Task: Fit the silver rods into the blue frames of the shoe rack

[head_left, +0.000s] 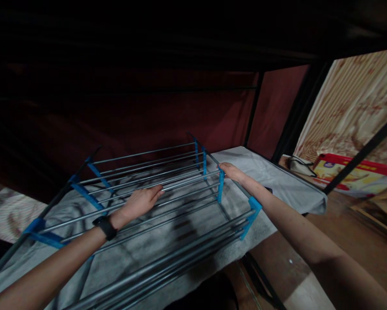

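Note:
A rack (167, 198) of grey metal rods with blue plastic brackets lies on a grey cloth (261, 172). My left hand (143, 201), with a dark band on the wrist, is over the middle of the rack, its fingers closed on one of the long rods. At the right end, my right hand (230, 171) grips the side pole by a blue bracket (221, 185). Part of its fingers is hidden behind the pole. Several rods lie close together along the near side, running into another blue bracket (251, 215).
Dark metal posts (301, 107) and a dark overhang frame the cloth-covered surface, with a dark red panel (167, 116) behind. On the floor to the right are a red and yellow box (351, 172) and wooden pieces (377, 211). A patterned curtain (367, 99) hangs there.

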Tool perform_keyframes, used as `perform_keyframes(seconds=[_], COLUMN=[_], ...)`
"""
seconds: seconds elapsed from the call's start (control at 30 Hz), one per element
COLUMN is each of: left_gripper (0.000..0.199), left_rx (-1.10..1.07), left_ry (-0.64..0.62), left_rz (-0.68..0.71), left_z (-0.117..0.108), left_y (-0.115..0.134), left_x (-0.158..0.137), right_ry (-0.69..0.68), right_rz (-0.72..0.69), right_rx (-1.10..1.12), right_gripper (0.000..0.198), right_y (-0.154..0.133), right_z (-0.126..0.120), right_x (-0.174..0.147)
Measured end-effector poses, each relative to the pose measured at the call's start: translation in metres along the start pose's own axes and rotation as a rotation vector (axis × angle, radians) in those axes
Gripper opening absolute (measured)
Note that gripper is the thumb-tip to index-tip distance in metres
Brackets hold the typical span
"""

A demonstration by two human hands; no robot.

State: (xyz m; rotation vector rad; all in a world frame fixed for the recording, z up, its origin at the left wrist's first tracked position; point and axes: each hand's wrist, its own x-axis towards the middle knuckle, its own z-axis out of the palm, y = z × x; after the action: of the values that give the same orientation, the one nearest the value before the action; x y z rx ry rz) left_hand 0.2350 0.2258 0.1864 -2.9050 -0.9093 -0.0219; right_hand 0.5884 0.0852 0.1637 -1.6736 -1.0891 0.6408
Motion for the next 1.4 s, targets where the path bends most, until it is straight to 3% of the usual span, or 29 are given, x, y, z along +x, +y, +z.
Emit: perform_keyframes(seconds=[0.33,0.57,0.87,1.0,1.1,1.4], left_gripper=[0.051,0.053,0.051,0.046,0.041,0.032], left_rx=[-0.004,-0.078,-0.169,-0.163,-0.131,-0.049], left_ry=[0.019,0.005,-0.019,0.001,0.036,0.131], left_rz=[0.011,0.028,0.075,0.068,0.073,0.003], left_z=[0.004,-0.002,-0.008,-0.017,-0.021,-0.012], left_y=[-0.001,0.005,0.004,0.014,0.018,-0.004], left_x=[-0.002,-0.003,0.001,-0.01,-0.018,-0.055], right_ry=[-0.017,-0.035,-0.01,-0.05,0.004,-0.044], right_rz=[0.074,0.047,0.124,0.105,0.136,0.2], right_rx=[-0.004,0.0,-0.003,-0.012,-0.01,-0.022], right_gripper=[0.027,0.024,0.022,0.024,0.026,0.027], right_y=[-0.002,-0.004,-0.01,-0.002,0.009,0.026], right_z=[-0.004,-0.003,0.0,0.0,0.0,-0.002], right_x=[0.0,-0.001,-0.002,-0.005,0.001,0.009])
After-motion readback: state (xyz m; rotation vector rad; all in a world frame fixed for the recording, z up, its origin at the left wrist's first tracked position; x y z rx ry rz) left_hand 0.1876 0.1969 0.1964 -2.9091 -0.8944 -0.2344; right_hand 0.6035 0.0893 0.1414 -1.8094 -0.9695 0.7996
